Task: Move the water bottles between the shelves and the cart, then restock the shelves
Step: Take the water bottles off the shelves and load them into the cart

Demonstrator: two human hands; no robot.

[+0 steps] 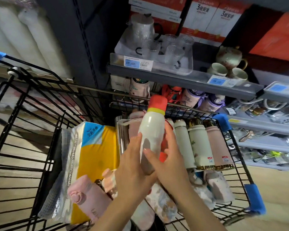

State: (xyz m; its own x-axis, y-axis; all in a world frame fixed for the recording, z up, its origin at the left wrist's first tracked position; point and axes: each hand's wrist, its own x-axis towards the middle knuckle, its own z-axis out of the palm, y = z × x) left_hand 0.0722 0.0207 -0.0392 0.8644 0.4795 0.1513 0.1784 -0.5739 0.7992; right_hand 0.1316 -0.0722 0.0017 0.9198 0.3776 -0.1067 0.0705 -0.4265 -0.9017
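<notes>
A white bottle with a red cap and yellow ring (151,129) is held upright above the black wire cart (32,114). My left hand (132,162) and my right hand (170,157) both grip its lower half, one on each side. Several more bottles lie in the cart: a white one (182,139), a floral one (198,144), a pink one with a gold base (218,145) and a pink flask (88,197) near the front. Other bottles, pink (138,89) and purple (192,97), stand on the shelf beyond the cart.
A yellow and blue tissue pack (93,155) fills the cart's left part. The grey shelf edge (173,77) above carries a glass pitcher set (150,40) and a ceramic tea set (227,64). Lower shelves at the right hold small packaged goods (264,110).
</notes>
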